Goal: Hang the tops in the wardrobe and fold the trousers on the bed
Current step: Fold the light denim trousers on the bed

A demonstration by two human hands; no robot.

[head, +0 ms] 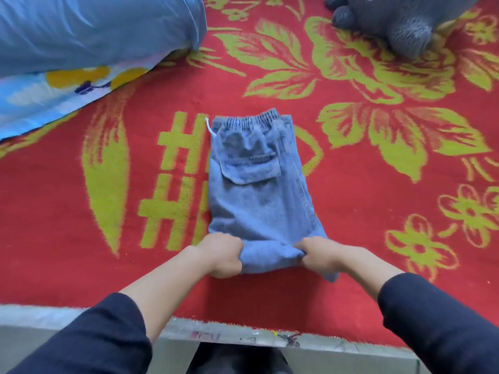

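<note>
1. The denim trousers lie flat on the bed's red blanket. They are doubled lengthwise into a narrow stack, with the waistband at their far end.
2. Both hands are closed on the trousers' near end. The left hand grips the left corner of the turned-up cloth, and the right hand pinches the right corner, fingers curled into the fabric.
3. To fold well, I'd say both corners should rise level and travel together toward the waistband, so the edges meet squarely. A loose bit of leg pokes out under the right hand and wants tucking in first.
4. The denim looks washed, soft yet weighty. It has a gathered elastic waist, a flap pocket and a white drawstring. The blanket is fuzzy, with yellow-green flowers.
5. Beyond the trousers to the left is a smooth blue pillow. Beyond them to the right is a grey plush toy.
</note>
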